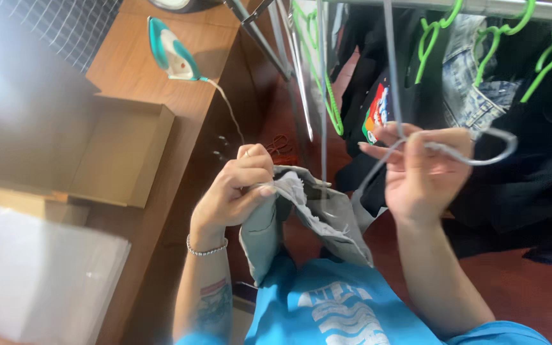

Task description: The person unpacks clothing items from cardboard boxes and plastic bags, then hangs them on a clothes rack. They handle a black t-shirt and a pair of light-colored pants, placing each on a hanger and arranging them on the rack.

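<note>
My left hand [236,190] pinches the upper edge of a grey garment [308,220] that hangs in front of my blue shirt. My right hand [421,169] is closed around a pale grey plastic hanger [480,153], its hook curving out to the right of my fingers. The hanger's lower part runs down toward the garment's opening. Both hands are raised close together below a clothes rail [512,7].
Dark clothes and denim hang on green hangers [429,35] along the rail at the upper right. A teal and white iron [172,54] stands on a wooden table [180,108] at the left, beside an open cardboard box [122,153] and a white stack [39,275].
</note>
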